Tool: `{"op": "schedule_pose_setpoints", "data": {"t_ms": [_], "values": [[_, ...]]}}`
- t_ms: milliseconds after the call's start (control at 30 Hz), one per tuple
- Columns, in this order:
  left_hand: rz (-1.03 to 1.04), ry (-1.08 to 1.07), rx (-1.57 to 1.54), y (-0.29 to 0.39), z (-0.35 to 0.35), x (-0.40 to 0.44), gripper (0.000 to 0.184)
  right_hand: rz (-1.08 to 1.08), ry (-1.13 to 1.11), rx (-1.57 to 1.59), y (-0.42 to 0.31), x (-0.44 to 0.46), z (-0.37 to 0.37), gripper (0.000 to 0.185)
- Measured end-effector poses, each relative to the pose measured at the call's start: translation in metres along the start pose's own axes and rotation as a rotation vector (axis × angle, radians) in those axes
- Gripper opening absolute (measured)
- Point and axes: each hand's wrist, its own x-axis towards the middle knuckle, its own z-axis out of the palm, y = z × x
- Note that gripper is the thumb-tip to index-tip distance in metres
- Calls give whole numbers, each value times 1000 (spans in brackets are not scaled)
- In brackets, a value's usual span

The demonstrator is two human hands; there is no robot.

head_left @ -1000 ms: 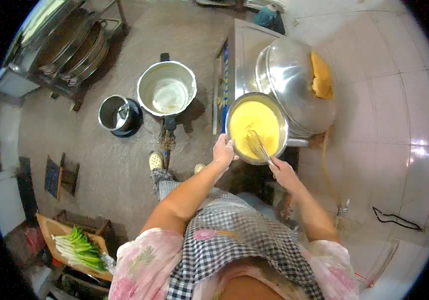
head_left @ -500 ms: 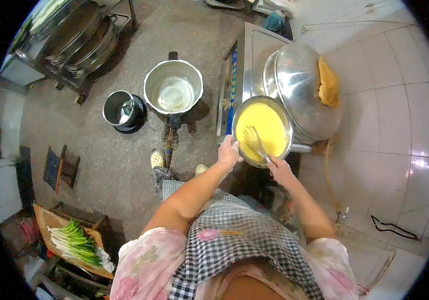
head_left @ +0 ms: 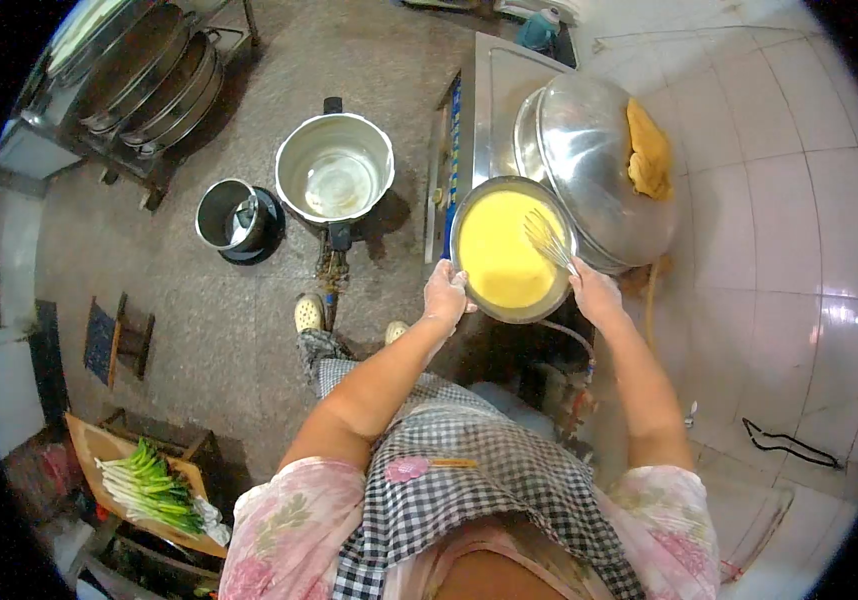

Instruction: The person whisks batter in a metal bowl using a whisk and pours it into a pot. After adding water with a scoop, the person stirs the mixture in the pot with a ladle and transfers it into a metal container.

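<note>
Silver wire whisk [head_left: 550, 243] has swung up-right through yellow liquid [head_left: 502, 262] in the round metal bowl [head_left: 512, 315], lying up-left from my right hand [head_left: 597, 294], clamped on its near end. Left hand [head_left: 445, 291] grips the bowl's lower left.

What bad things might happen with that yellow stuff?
The yellow mix might splash over the rim if the whisk goes too fast. Only the left hand seems to grip the bowl, so it might slip or tip. The bowl is also close to the steel dome, so they might bump.
</note>
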Motion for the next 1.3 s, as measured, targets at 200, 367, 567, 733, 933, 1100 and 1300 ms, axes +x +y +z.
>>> {"op": "schedule_pose_setpoints", "data": {"t_ms": [200,367,567,733,933,1100,1300], "values": [[-54,38,5,0,1,-1,5,-10,-180,-67,11,-30,-28,36],[-59,45,16,-2,2,-1,5,-224,-253,156,36,-40,-3,32],[-47,4,-13,4,1,-2,4,3,-541,647,-8,-46,4,34],[-29,-21,52,1,-2,3,6,54,-489,860,-45,-24,22,35],[19,-55,87,1,-5,3,12,-115,99,143,-22,11,31,38],[-11,-51,53,-5,-5,6,6,-84,47,-276,-8,5,-33,39],[1,17,29,-5,1,2,8,-150,-106,-351,16,-10,-50,25]]}}
